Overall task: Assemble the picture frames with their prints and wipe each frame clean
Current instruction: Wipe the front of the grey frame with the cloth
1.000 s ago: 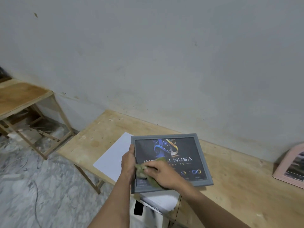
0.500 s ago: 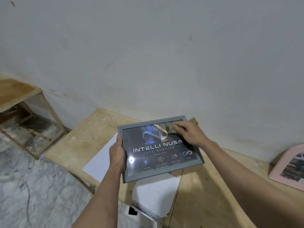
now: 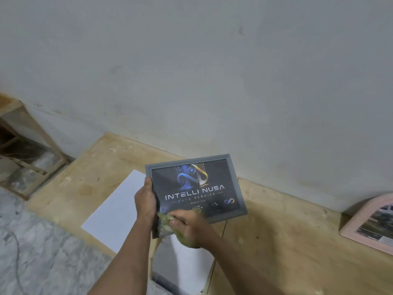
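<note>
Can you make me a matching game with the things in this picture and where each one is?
Things:
1. grey frame
2. green cloth
3. pink frame
4. white paper

Places:
A. lying flat on the table, left of the hands
B. held at its left edge by the left hand
C. at the far right, by the wall
D. in the grip of the right hand, on the grey frame's near corner

Pairs: 1-B, 2-D, 3-C, 4-A
</note>
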